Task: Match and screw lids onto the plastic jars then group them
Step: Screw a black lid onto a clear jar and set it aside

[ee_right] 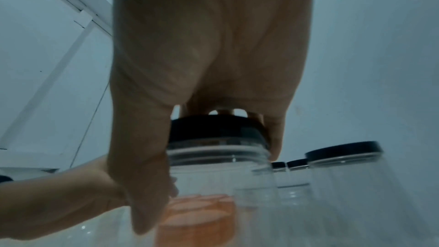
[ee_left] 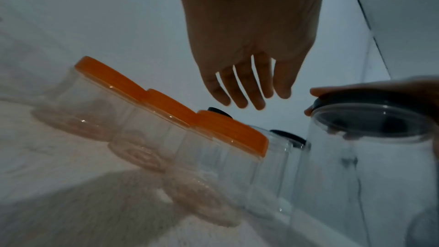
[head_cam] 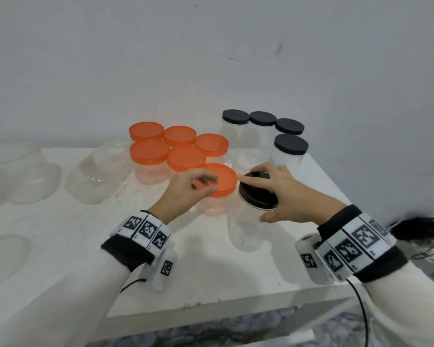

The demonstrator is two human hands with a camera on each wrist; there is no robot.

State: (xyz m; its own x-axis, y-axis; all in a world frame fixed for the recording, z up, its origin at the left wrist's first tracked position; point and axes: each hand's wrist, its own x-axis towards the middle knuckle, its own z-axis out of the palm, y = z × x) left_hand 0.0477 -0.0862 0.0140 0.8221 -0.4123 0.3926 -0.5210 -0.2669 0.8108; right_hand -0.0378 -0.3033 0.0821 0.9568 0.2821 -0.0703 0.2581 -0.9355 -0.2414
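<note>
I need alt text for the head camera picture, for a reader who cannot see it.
A right hand grips a black lid on a tall clear jar on a white table, while the left hand hovers open over an orange-lidded jar. Behind stand five more orange-lidded jars and four black-lidded jars.

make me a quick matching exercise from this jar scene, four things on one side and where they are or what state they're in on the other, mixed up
Things:
1. right hand
2. left hand
3. black-lidded jars
4. orange-lidded jars

States or places:
A. hovers over the nearest orange lid, holding nothing
B. clustered at the middle rear of the table
C. grips the black lid on a tall clear jar
D. grouped at the right rear

Pairs: 1-C, 2-A, 3-D, 4-B
</note>
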